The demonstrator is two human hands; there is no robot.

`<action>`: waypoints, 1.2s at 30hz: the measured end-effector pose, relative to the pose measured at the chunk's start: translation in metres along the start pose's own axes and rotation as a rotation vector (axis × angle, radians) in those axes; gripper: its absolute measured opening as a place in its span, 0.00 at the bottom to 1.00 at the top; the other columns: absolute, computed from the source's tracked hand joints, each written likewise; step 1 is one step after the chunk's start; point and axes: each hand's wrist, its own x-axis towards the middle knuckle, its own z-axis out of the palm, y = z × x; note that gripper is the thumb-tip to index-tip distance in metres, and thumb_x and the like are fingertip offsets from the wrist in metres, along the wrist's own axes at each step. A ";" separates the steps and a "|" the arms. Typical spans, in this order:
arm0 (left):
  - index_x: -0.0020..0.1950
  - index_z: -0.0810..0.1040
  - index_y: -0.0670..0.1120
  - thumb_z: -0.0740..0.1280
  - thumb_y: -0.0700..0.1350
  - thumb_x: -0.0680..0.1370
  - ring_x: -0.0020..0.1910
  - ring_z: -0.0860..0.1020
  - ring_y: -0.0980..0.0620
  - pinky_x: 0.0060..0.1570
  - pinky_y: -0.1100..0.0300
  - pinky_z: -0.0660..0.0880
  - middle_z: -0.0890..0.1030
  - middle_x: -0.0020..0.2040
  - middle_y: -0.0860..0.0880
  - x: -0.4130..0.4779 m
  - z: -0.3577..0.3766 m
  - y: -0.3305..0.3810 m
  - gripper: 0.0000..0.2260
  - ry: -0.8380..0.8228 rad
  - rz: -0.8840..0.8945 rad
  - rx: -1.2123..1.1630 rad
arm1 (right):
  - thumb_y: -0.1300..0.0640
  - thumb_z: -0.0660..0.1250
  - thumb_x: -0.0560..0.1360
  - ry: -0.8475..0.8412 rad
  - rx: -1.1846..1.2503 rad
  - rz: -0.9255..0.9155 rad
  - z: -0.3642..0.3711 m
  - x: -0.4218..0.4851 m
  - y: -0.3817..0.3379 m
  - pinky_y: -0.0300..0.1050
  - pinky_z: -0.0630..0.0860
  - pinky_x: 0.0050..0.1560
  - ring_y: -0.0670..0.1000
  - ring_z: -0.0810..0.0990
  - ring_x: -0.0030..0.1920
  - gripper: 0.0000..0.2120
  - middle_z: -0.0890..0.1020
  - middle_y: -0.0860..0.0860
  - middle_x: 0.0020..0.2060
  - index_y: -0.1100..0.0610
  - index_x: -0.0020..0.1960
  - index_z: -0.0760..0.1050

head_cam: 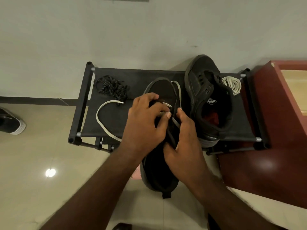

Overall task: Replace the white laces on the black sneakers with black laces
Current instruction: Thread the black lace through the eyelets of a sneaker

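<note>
A black sneaker (162, 90) lies toe-away on the black fabric shoe rack (141, 75), its heel hanging over the front edge. My left hand (144, 123) pinches its white lace (106, 123) at the eyelets; one lace end loops out to the left, another arcs over the toe. My right hand (181, 138) grips the sneaker's right side near the tongue. A second black sneaker (204, 90) without laces lies on its side to the right. A pile of black laces (111, 87) sits at the rack's back left. A coiled white lace (232, 84) lies at the back right.
A dark red cabinet (272, 130) stands right against the rack. Another black shoe with a white sole (11, 123) sits on the tiled floor at far left. A white wall rises behind the rack. Something pink (136, 171) shows on the floor under the held sneaker.
</note>
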 end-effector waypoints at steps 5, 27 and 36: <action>0.50 0.82 0.43 0.66 0.47 0.77 0.60 0.73 0.47 0.58 0.56 0.71 0.77 0.60 0.45 0.004 0.000 -0.005 0.09 -0.032 -0.032 0.026 | 0.61 0.68 0.73 -0.024 -0.003 0.031 -0.002 0.000 -0.003 0.21 0.54 0.65 0.33 0.60 0.67 0.40 0.61 0.38 0.65 0.54 0.80 0.54; 0.55 0.78 0.42 0.60 0.46 0.84 0.48 0.77 0.55 0.46 0.71 0.71 0.80 0.51 0.48 0.007 -0.004 0.005 0.11 0.135 -0.348 -0.252 | 0.61 0.69 0.73 -0.027 0.035 0.063 -0.003 0.003 -0.004 0.31 0.59 0.70 0.41 0.62 0.73 0.41 0.64 0.46 0.73 0.54 0.81 0.53; 0.50 0.81 0.45 0.68 0.48 0.78 0.65 0.70 0.48 0.64 0.45 0.69 0.74 0.64 0.47 0.003 0.002 0.002 0.07 -0.068 -0.123 -0.017 | 0.61 0.70 0.74 -0.017 -0.001 0.032 -0.002 0.001 -0.005 0.34 0.61 0.71 0.44 0.63 0.72 0.40 0.65 0.49 0.73 0.55 0.80 0.55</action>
